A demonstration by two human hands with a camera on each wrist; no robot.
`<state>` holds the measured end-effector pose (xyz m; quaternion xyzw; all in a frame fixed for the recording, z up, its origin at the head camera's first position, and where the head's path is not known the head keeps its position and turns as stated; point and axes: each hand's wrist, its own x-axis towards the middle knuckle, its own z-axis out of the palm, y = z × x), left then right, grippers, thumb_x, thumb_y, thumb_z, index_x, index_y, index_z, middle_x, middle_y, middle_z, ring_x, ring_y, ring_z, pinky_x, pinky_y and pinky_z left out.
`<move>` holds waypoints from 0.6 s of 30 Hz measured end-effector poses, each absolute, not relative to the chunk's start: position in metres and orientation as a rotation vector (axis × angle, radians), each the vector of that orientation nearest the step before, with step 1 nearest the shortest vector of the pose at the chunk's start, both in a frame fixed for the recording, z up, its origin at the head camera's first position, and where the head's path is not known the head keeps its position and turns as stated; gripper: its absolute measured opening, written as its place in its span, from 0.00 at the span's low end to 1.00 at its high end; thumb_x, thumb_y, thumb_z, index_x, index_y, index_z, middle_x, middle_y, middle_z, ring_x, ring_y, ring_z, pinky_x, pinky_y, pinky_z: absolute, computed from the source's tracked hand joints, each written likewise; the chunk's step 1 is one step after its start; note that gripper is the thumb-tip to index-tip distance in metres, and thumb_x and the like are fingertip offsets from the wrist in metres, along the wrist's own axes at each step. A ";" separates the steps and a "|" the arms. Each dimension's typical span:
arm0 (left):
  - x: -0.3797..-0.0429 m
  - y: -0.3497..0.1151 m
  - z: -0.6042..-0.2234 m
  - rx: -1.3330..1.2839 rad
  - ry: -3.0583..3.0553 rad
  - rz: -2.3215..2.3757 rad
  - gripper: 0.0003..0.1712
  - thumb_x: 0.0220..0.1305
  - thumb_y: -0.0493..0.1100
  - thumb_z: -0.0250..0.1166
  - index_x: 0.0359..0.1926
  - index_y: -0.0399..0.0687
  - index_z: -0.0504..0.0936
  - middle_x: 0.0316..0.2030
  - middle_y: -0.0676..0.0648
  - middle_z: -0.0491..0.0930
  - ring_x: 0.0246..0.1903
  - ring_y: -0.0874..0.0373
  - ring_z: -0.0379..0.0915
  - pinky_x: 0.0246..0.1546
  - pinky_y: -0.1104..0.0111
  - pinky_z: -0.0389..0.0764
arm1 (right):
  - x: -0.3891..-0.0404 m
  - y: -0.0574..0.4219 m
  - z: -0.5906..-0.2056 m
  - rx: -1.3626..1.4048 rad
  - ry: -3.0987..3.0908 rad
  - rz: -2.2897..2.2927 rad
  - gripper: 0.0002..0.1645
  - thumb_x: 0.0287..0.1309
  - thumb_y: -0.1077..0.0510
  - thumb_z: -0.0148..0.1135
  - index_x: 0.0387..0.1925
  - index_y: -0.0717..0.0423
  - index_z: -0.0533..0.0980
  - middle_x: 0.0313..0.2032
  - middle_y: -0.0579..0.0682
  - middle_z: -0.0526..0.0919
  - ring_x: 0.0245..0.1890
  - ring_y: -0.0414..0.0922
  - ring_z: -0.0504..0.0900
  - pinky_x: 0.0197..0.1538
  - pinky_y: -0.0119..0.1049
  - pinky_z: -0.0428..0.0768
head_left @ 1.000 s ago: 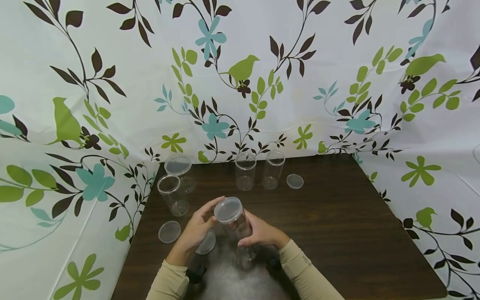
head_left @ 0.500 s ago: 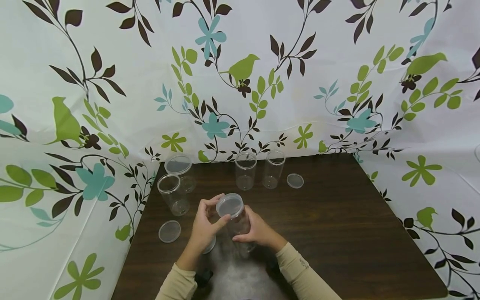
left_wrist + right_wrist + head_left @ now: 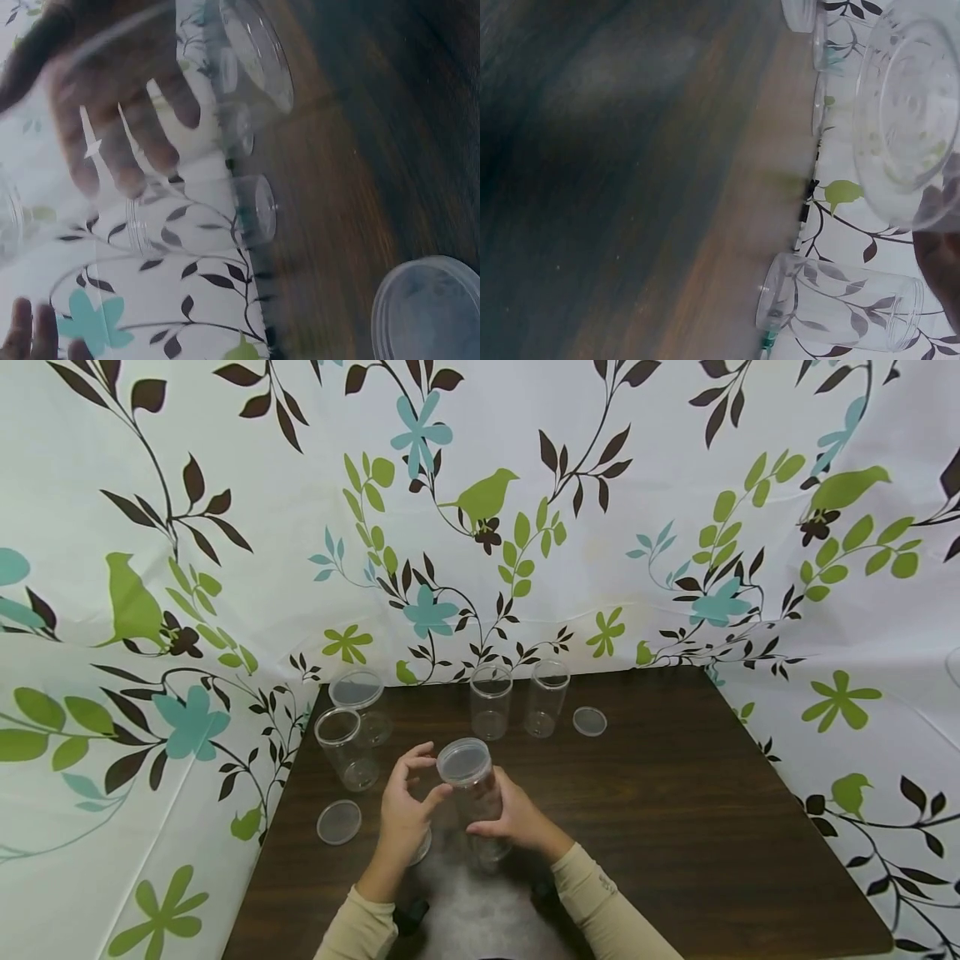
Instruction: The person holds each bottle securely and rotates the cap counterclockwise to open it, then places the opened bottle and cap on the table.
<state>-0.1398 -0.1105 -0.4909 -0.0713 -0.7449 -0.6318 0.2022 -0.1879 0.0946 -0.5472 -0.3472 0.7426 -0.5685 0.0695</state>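
Observation:
In the head view a clear plastic jar (image 3: 480, 802) stands tilted above the table, with a translucent lid (image 3: 464, 761) on its top. My right hand (image 3: 521, 814) grips the jar's body from the right, thumb across the near side. My left hand (image 3: 402, 814) is at the left of the lid, its fingers and thumb spread; whether a fingertip touches the lid edge is unclear. The left wrist view shows the right hand's fingers (image 3: 135, 142) through the clear wall. The jar's round base (image 3: 911, 112) shows in the right wrist view.
Two clear jars (image 3: 491, 702) stand at the table's back, a loose lid (image 3: 590, 722) to their right. Another jar (image 3: 347, 750) and a wider one (image 3: 360, 693) stand at the left. One lid (image 3: 339, 822) lies front left; another lid (image 3: 422, 847) is partly hidden behind the left hand.
The lidded jar has risen slightly and shifted right with the right hand. The left hand moved right and up, and its fingers have spread at the lid. The other jars stayed put.

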 end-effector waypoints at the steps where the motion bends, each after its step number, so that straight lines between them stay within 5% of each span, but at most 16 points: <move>1: -0.140 -0.115 -0.491 -0.232 -2.065 -1.812 0.34 0.56 0.55 0.76 0.55 0.38 0.77 0.63 0.41 0.76 0.60 0.50 0.72 0.54 0.53 0.70 | -0.188 0.095 -0.546 -1.033 2.182 -1.725 0.48 0.48 0.67 0.79 0.66 0.67 0.61 0.53 0.63 0.80 0.52 0.51 0.81 0.53 0.39 0.82; 6: -0.143 -0.135 -0.498 -0.500 -2.041 -2.107 0.43 0.63 0.63 0.65 0.67 0.35 0.71 0.63 0.41 0.75 0.57 0.57 0.73 0.52 0.65 0.75 | -0.187 0.102 -0.538 -1.053 1.891 -1.704 0.55 0.54 0.58 0.78 0.73 0.66 0.54 0.59 0.63 0.77 0.58 0.45 0.79 0.60 0.38 0.77; 11: -0.144 -0.148 -0.504 -0.806 -2.078 -2.284 0.46 0.68 0.65 0.58 0.72 0.35 0.65 0.64 0.48 0.75 0.60 0.58 0.72 0.55 0.64 0.76 | -0.187 0.106 -0.535 -1.118 1.722 -1.606 0.61 0.56 0.43 0.75 0.76 0.63 0.49 0.61 0.61 0.75 0.60 0.47 0.78 0.62 0.48 0.76; 15: -0.142 -0.149 -0.506 -0.814 -2.090 -2.322 0.42 0.69 0.61 0.62 0.72 0.37 0.66 0.61 0.51 0.77 0.56 0.58 0.75 0.51 0.66 0.78 | -0.189 0.105 -0.536 -1.121 1.702 -1.564 0.56 0.57 0.44 0.74 0.75 0.57 0.53 0.60 0.57 0.75 0.59 0.53 0.77 0.61 0.56 0.75; 18: -0.140 -0.146 -0.507 -0.735 -2.077 -2.294 0.37 0.70 0.54 0.65 0.69 0.35 0.67 0.60 0.46 0.78 0.52 0.59 0.77 0.46 0.68 0.79 | -0.187 0.104 -0.537 -1.088 1.783 -1.563 0.54 0.56 0.48 0.75 0.76 0.52 0.54 0.60 0.53 0.74 0.59 0.52 0.77 0.62 0.50 0.76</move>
